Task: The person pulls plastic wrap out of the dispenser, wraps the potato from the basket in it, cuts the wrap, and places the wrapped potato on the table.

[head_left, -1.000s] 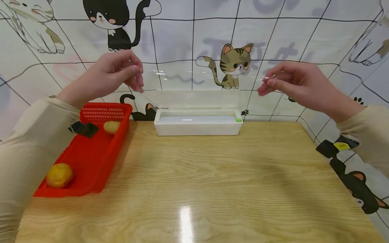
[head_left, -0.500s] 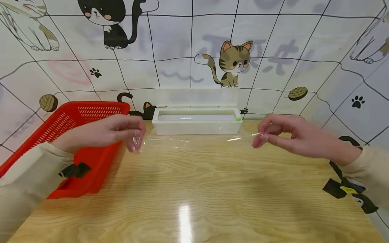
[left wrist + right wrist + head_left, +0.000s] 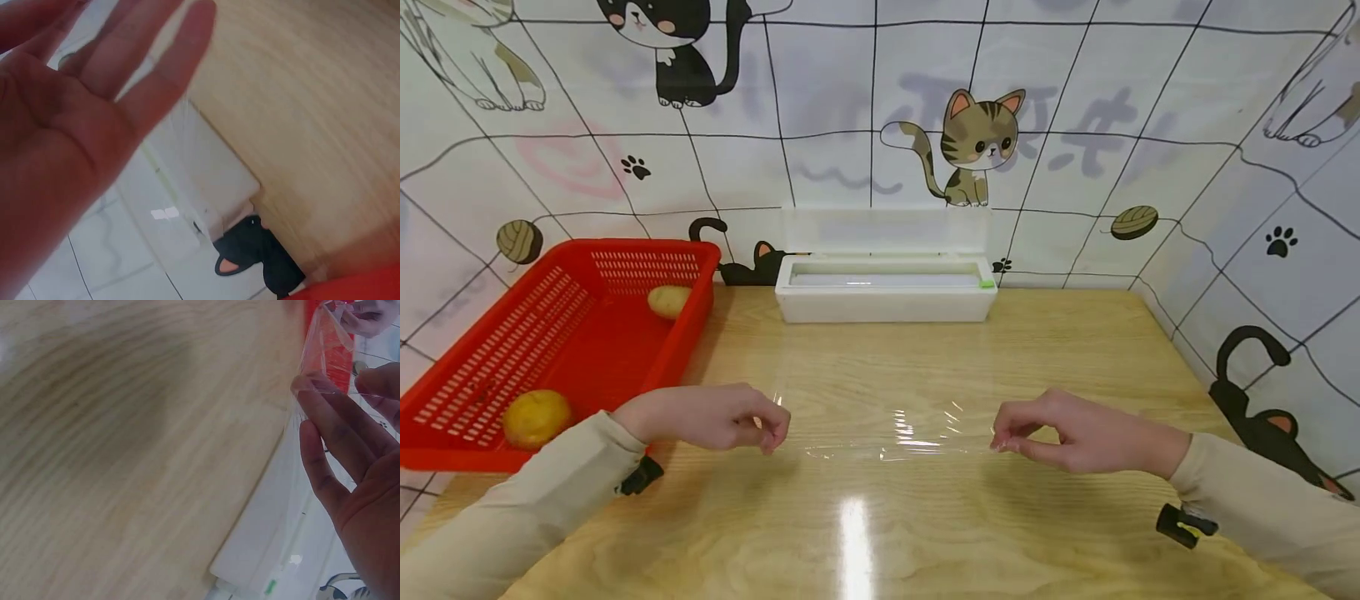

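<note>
A sheet of clear plastic wrap (image 3: 906, 435) is stretched low over the wooden table between both hands. The left hand (image 3: 718, 419) pinches its left corner; in the left wrist view its open-palm side shows and the fingertips are cut off. On the other side the right hand (image 3: 1078, 429) pinches the right corner between thumb and fingers, and the wrap (image 3: 325, 353) shows there as glossy folds reaching toward the left hand. Behind them stands a white wrap dispenser box (image 3: 887, 308), lid (image 3: 887, 229) raised, with a green tab at its right end. Faint film runs back toward it.
A red plastic basket (image 3: 688, 342) stands on the left, beside the left forearm. In it lie a yellow round fruit (image 3: 537, 418) and a potato-like oval thing (image 3: 668, 301). A cat-patterned sheet (image 3: 827, 100) covers the wall right behind the box.
Both hands have come down and toward the front, from above the box to low over the table, drawing the plastic wrap with them. Box and basket stay in place.
</note>
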`<control>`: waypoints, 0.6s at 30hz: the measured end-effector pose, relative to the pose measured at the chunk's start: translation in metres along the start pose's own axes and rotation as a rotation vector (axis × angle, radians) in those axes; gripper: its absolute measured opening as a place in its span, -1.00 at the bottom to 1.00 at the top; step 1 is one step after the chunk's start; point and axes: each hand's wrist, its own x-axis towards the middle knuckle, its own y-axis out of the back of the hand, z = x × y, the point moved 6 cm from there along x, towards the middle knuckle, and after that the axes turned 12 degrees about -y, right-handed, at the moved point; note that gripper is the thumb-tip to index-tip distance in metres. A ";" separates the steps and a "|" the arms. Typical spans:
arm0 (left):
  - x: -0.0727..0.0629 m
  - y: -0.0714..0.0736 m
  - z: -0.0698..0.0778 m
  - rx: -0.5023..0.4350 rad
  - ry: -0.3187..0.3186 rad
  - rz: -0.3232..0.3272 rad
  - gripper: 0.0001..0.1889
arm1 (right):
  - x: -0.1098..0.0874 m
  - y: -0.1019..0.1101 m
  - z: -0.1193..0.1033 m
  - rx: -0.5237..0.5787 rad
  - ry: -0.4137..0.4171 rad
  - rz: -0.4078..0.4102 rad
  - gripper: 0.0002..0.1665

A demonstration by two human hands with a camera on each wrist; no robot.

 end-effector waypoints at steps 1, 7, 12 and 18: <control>0.002 -0.005 -0.001 0.043 -0.010 -0.014 -0.78 | 0.000 -0.004 0.002 -0.035 0.008 0.001 -0.67; 0.009 -0.025 -0.007 0.254 0.017 -0.063 -0.70 | -0.003 -0.029 0.007 -0.322 0.062 -0.001 -0.75; 0.010 -0.032 -0.010 0.316 0.051 -0.083 -0.70 | -0.005 -0.046 0.006 -0.541 0.129 0.024 -0.89; 0.012 -0.042 -0.015 0.366 0.109 -0.104 -0.70 | -0.005 -0.059 0.008 -0.708 0.119 0.072 -0.80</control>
